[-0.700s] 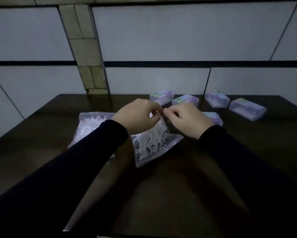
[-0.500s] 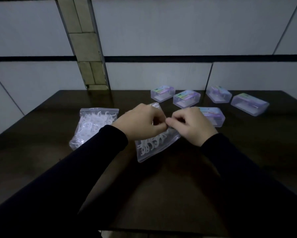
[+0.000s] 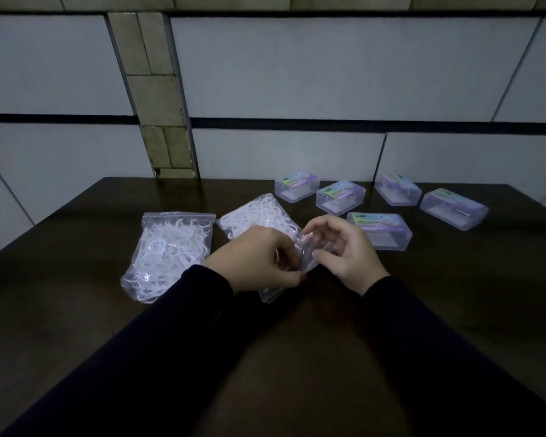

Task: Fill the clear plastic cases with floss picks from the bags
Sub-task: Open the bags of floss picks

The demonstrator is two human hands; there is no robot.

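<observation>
The dark desk (image 3: 76,310) runs back to a tiled wall (image 3: 297,74), its far edge just behind the row of clear cases and its left edge slanting toward the viewer; the broad near half of the top, under the two dark sleeves, carries nothing but the forearms. Both hands meet near the middle of the desk over the nearer bag (image 3: 259,216) of white floss picks, which lies with its long axis running from far-left to near-right, its mouth end toward the viewer. The left hand (image 3: 252,263) comes in knuckles-up, its fingers curled and pinching the bag's plastic at the near end. The right hand (image 3: 344,250) faces it, palm turned left, fingers (image 3: 319,223) bent and gripping the same crumpled edge, though the dim light makes it hard to tell whether the seal is parted. A second bag (image 3: 170,250) lies flat just to the left, its zip strip at the far end. Five clear cases sit well apart from the desk's right edge: one (image 3: 382,230) just beyond the right hand, four more (image 3: 341,197) behind it
</observation>
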